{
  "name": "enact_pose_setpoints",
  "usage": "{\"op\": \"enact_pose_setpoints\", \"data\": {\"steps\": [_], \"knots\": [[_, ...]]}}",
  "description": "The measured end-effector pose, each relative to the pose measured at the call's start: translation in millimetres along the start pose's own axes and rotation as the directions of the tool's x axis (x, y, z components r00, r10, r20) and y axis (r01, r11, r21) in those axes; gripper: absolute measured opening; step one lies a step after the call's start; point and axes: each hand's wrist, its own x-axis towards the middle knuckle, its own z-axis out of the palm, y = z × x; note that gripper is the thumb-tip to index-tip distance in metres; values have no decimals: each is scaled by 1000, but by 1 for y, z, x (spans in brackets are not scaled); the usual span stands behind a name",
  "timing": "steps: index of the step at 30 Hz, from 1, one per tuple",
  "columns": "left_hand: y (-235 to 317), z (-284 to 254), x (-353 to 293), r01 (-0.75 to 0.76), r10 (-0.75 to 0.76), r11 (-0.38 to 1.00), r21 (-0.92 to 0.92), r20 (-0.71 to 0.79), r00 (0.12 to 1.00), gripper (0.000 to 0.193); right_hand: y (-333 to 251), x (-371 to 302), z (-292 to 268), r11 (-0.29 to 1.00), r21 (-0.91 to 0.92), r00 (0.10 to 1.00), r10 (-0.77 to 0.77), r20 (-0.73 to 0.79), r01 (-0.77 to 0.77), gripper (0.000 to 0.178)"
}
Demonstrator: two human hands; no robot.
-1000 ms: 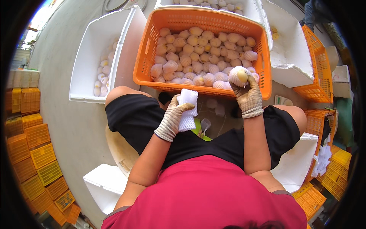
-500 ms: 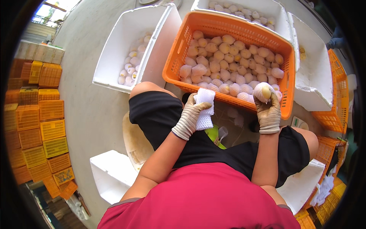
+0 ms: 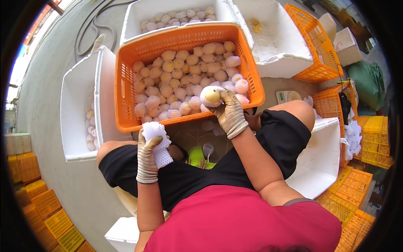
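Note:
My left hand [image 3: 147, 161], in a striped knit glove, is closed around a bundle of white foam net sleeves [image 3: 157, 145], above my left thigh. My gloved right hand [image 3: 230, 113] grips a pale yellow fruit [image 3: 213, 96] partly wrapped in a white foam net, over the near right part of an orange crate [image 3: 189, 122]. Inside the crate lie many similar fruits [image 3: 178, 75], most of them in foam nets. Which kind of fruit it is I cannot make out.
White foam boxes stand around the crate: one on the left [image 3: 77, 109], one behind [image 3: 134, 19], one at the back right [image 3: 289, 63]. A small scale [image 3: 287, 96] sits near my right knee. Between my legs is a green container [image 3: 196, 157]. Stacked orange crates [image 3: 46, 201] line the left.
The view has turned to the right, so the crate and boxes sit farther left in the picture. Both hands keep hold of the same things, staying near the crate's front side.

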Motion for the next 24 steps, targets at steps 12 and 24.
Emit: {"op": "enact_pose_setpoints", "data": {"steps": [12, 24], "knots": [[-27, 13, 9, 70, -85, 985, 161, 89, 992, 55, -5, -4, -2, 997, 75, 999, -20, -33, 23, 22], [-149, -8, 106, 668, -468, 595, 447, -483, 740, 73, -20, 3, -15, 973, 180, 987, -156, 47, 145, 29]]}}
